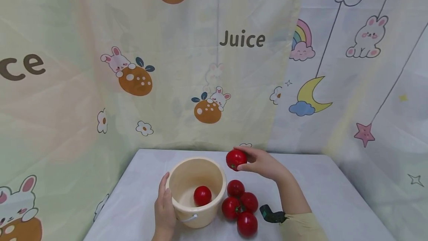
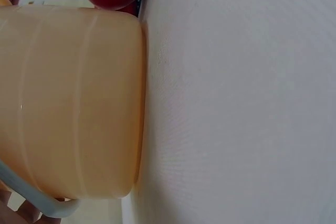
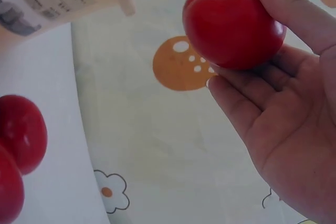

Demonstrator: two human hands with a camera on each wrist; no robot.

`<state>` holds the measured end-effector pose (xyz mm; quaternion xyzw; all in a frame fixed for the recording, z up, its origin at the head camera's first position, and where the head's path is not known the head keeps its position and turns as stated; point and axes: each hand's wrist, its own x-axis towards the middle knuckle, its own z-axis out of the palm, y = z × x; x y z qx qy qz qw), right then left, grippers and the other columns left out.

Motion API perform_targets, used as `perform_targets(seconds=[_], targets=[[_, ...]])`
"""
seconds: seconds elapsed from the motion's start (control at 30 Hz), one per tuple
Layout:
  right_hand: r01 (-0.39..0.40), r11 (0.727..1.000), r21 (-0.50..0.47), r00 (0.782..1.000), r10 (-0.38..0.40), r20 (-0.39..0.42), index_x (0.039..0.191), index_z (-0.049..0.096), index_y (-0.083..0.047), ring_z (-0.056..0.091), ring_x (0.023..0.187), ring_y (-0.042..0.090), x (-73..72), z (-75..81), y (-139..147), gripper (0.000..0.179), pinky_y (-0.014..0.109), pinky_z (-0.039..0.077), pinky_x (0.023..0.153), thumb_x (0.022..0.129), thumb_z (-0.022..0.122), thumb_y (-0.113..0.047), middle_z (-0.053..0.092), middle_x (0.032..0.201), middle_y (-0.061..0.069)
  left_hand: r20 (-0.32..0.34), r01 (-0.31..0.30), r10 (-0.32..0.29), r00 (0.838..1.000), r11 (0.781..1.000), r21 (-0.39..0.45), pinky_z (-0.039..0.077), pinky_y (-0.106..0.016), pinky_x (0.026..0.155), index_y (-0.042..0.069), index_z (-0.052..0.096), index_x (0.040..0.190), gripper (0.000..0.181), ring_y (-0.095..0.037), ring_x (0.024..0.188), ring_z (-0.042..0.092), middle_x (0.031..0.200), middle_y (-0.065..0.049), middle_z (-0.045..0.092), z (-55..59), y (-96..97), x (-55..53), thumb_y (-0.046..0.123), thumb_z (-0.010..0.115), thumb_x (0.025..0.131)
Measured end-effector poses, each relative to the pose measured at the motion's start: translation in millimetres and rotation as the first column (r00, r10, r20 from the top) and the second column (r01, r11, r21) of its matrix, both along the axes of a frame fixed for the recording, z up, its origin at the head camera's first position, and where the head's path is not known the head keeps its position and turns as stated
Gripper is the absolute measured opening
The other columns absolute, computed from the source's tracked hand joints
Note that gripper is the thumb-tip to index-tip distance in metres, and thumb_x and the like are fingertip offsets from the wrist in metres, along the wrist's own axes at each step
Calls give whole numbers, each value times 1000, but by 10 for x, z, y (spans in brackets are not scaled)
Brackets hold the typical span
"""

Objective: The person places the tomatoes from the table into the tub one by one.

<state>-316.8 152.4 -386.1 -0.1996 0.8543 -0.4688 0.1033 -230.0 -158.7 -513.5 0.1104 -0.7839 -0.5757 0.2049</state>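
A cream plastic bucket [image 1: 197, 217] stands on the white table, with one red tomato [image 1: 202, 195] lying inside. My left hand [image 1: 165, 211] holds the bucket by its left outer wall. In the left wrist view, fingers show at the lower left near the bucket's pale handle [image 2: 37, 195]. To the right of the bucket's rim, my right hand [image 1: 262, 163] grips another tomato [image 1: 236, 159] above the table. The right wrist view shows this tomato [image 3: 233, 27] between thumb and fingers, green calyx up. Several more tomatoes [image 1: 247, 224] lie in a cluster right of the bucket.
A white-covered table [image 1: 321, 192] carries everything. Printed fabric [image 1: 247, 84] with rabbits and fruit hangs behind it and at both sides. A dark wrist strap piece [image 1: 272, 215] sticks out from the right sleeve, near the tomato cluster.
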Motion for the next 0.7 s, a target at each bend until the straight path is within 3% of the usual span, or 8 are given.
perform_targets(seconds=[0.17, 0.4, 0.7], targets=[[-91, 996, 20, 996, 91, 12, 128, 48, -38, 56, 106, 21, -21, 70, -118, 65, 36, 54, 79, 70, 76, -43, 57, 116, -3, -29, -1, 1, 1000, 1000, -4, 34, -53, 104, 43, 29, 140, 42, -18, 133, 38, 146, 14, 35, 6, -7, 11, 40, 19, 99], [-164, 983, 82, 986, 165, -6, 126, 50, -39, 54, 106, 21, -48, 141, -270, 62, 34, 53, 78, 70, 75, -43, 58, 114, -6, -46, -11, 10, 999, 1000, -23, 35, -51, 103, 50, 27, 137, 40, -15, 133, 38, 145, 16, 35, 10, -7, 9, 42, 20, 99], [-287, 944, 163, 958, 286, 31, 125, 52, -39, 53, 107, 19, -127, 251, -512, 62, 32, 54, 76, 68, 76, -44, 57, 116, -10, -58, -5, 4, 998, 999, -34, 37, -53, 101, 50, 27, 136, 40, -16, 131, 40, 145, 16, 36, 3, -1, 0, 40, 20, 99]])
